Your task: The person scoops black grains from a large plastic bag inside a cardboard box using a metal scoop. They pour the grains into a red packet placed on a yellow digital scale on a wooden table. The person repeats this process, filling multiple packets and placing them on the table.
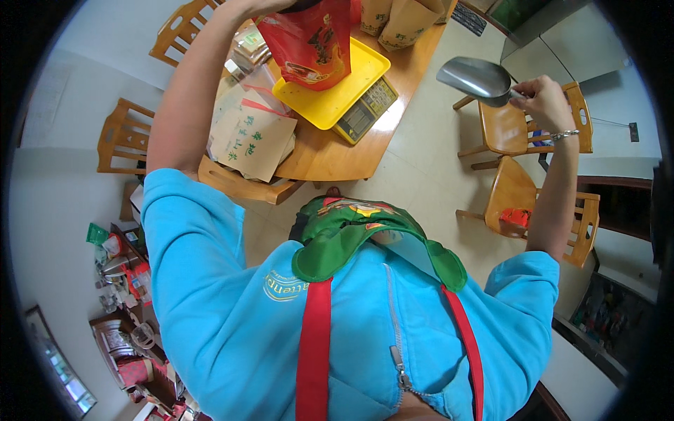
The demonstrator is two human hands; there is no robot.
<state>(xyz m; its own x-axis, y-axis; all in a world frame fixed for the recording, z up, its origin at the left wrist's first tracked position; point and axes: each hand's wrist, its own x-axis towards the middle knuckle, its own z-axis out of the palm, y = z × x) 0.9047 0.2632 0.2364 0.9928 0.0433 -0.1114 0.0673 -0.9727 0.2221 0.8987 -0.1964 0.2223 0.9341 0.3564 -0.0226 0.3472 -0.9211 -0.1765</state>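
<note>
My right hand [545, 100] grips the handle of a metal scoop [476, 79], held out over the floor to the right of the table. No contents can be made out in the scoop. At the top edge, my left hand [266, 5] is at the mouth of a red printed stand-up pouch [316, 47]; its fingers are cut off by the frame. The pouch rests on the yellow tray [363, 66] of a digital scale [366, 110]. A few dark specks lie on the tray.
Flat kraft paper bags [258, 137] with printed writing lie on the wooden table [326, 158], left of the scale. Upright kraft bags [408, 23] stand at the back. Wooden chairs [508, 126] are on the right, one bearing a red packet [515, 217]. Another chair [247, 181] adjoins the near edge.
</note>
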